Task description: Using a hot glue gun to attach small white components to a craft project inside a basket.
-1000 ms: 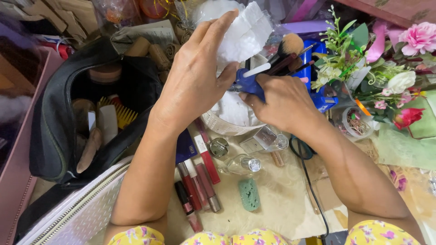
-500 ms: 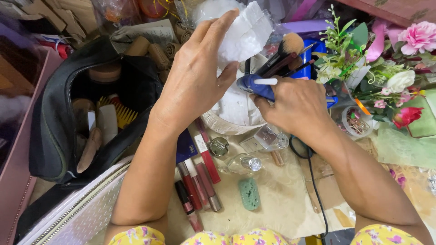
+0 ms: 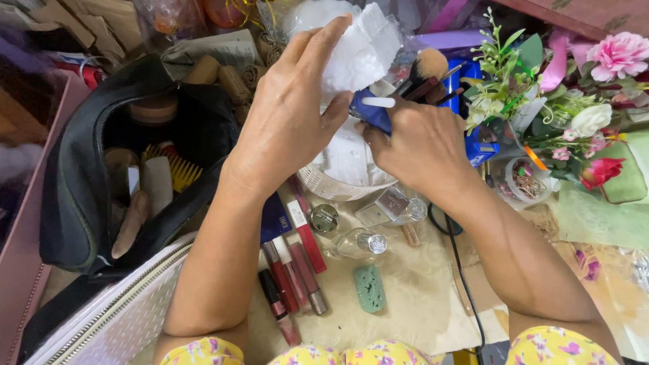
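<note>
The left hand (image 3: 287, 125) was clamped on a white plastic bag (image 3: 358, 47), held above a white basket (image 3: 324, 189) near the table's far edge. The right hand (image 3: 419, 145) was closed around a blue case (image 3: 368, 115), with makeup brushes (image 3: 426, 71) poking out beyond it.

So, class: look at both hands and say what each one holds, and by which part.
The left hand pinches a white fluffy wad at its lower edge. The right hand grips a blue item by its near end; what it is cannot be told.
</note>
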